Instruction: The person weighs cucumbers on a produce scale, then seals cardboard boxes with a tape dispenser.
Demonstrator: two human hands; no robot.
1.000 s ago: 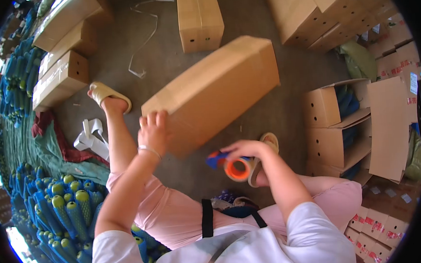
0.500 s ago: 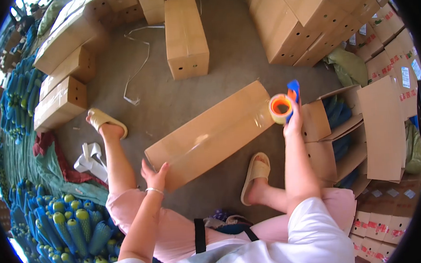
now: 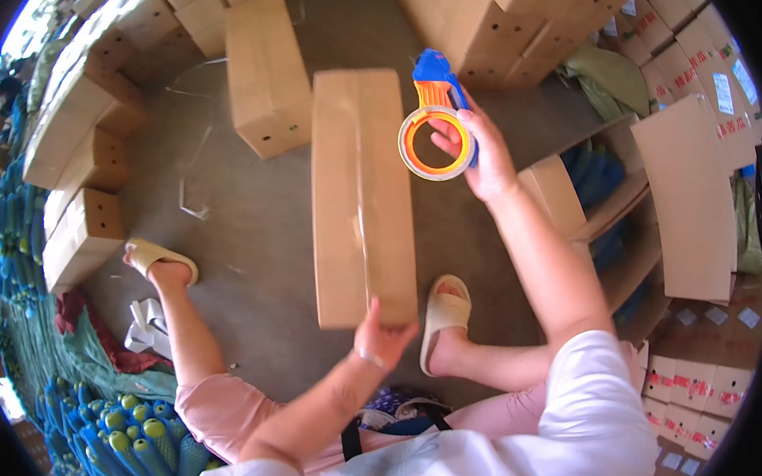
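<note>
A grey concrete floor fills the view, with stacked brown cartons piled from twelve to two o'clock and more along the edge from nine to eleven. At the centre lies the long cardboard box. It is plain tan, closed, and runs from the person straight toward twelve o'clock, with a glossy strip of clear tape down the middle of its top face. A shorter sealed box sits just beside it at eleven o'clock. At one o'clock, raised above the far right corner of the long box, is the tape dispenser, an orange roll on a blue frame. The right hand is closed around its handle, fingers reaching into the roll's core. The left hand clasps the box's near end at six o'clock, thumb up against the cardboard.
</note>
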